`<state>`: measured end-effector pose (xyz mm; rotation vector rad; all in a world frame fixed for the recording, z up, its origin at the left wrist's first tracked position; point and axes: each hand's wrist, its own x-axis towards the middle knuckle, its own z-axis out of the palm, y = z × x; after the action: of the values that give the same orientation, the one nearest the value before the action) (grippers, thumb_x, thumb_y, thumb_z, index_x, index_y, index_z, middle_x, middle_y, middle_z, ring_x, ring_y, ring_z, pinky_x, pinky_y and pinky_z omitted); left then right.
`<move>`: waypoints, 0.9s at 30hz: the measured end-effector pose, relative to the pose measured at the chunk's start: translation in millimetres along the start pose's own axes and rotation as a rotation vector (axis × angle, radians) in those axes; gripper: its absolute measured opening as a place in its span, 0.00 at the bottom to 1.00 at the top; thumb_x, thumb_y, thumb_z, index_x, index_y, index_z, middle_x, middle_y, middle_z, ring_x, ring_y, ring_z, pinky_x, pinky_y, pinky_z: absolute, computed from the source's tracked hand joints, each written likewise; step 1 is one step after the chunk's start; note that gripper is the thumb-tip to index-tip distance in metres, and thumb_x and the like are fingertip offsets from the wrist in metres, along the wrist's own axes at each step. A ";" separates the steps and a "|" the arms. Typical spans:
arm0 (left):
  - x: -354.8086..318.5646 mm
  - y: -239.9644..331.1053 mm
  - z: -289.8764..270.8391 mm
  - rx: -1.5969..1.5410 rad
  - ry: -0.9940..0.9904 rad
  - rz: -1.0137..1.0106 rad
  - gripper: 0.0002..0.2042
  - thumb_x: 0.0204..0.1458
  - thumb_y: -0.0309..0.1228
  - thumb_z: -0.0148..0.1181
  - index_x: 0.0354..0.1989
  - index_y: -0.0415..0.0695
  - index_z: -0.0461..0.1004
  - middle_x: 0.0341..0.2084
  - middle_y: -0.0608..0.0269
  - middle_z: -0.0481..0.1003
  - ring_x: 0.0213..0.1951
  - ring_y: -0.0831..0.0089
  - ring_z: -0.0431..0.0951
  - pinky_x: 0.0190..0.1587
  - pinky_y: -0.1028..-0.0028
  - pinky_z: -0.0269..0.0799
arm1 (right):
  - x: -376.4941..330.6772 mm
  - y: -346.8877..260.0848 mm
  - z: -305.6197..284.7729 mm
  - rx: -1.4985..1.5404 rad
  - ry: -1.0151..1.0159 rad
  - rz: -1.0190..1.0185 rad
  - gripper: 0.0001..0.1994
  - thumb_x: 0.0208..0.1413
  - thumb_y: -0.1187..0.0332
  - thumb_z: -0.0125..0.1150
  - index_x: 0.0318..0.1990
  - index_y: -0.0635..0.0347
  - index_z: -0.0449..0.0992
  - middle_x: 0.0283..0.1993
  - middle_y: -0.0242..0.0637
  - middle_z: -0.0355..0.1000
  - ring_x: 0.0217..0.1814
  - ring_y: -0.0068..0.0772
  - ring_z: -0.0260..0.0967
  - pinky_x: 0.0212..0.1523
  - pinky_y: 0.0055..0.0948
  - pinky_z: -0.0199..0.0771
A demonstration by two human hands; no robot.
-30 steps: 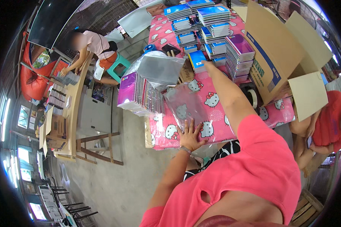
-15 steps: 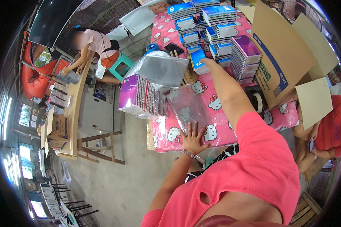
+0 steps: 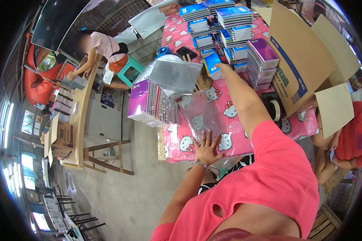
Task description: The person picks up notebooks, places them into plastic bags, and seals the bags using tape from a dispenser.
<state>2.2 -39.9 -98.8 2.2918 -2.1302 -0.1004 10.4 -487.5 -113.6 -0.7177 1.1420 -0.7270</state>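
Note:
My left hand [image 3: 207, 149] lies flat with spread fingers on the near end of a clear plastic bag [image 3: 201, 116]. The bag rests on the pink cartoon-print table cover [image 3: 233, 143]. My right arm stretches across the table, and my right hand [image 3: 221, 67] grips the right edge of a blue spiral notebook [image 3: 211, 61]; its fingers are partly hidden. Behind and beside it rise several stacks of blue notebooks [image 3: 234, 13]. Purple spiral notebooks [image 3: 139, 100] stand in a row at the table's left edge, next to a pile of clear plastic bags [image 3: 176, 76].
An open cardboard box [image 3: 299, 60] stands at the right, by a purple notebook stack [image 3: 263, 56] and a tape roll [image 3: 274, 110]. A phone [image 3: 186, 52] lies at the back. One person [image 3: 108, 46] works at a wooden table [image 3: 82, 108]; another sits at right.
The view has shifted slightly, so the scene sits a little further right. My left hand stays on the plastic bag, and my right hand remains at the blue notebook.

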 end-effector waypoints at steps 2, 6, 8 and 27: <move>1.8 0.8 1.0 0.002 0.000 0.005 0.43 0.40 0.68 0.48 0.66 0.64 0.52 0.69 0.57 0.43 0.69 0.53 0.38 0.59 0.30 0.32 | -1.1 -0.4 -4.2 0.050 -0.015 -0.014 0.19 0.41 0.69 0.66 0.42 0.65 0.73 0.42 0.49 0.73 0.41 0.47 0.73 0.43 0.45 0.71; -1.8 1.3 -0.9 -0.016 -0.002 -0.006 0.43 0.41 0.67 0.49 0.67 0.63 0.52 0.69 0.57 0.43 0.69 0.53 0.38 0.59 0.30 0.31 | -38.4 8.1 -7.2 0.119 -0.081 -0.001 0.18 0.42 0.68 0.67 0.42 0.62 0.73 0.42 0.46 0.74 0.42 0.44 0.72 0.43 0.44 0.70; 7.3 6.6 -3.7 -0.013 -0.003 0.040 0.41 0.42 0.63 0.50 0.67 0.63 0.51 0.69 0.58 0.42 0.70 0.54 0.37 0.59 0.30 0.31 | -54.6 -3.8 -39.7 0.168 -0.144 -0.036 0.18 0.41 0.67 0.67 0.42 0.61 0.73 0.42 0.44 0.74 0.42 0.42 0.72 0.43 0.44 0.70; 16.4 -17.6 -23.2 -0.051 -0.157 -0.021 0.15 0.48 0.41 0.54 0.45 0.56 0.74 0.56 0.68 0.64 0.65 0.60 0.51 0.58 0.29 0.36 | -334.0 100.0 -153.4 0.273 -0.380 0.277 0.17 0.44 0.59 0.67 0.42 0.52 0.72 0.43 0.32 0.71 0.47 0.32 0.63 0.46 0.36 0.60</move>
<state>22.2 -55.8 -77.2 2.3502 -2.1461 -0.3419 -206.1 -179.5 -56.2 -0.4311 0.7556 -0.4731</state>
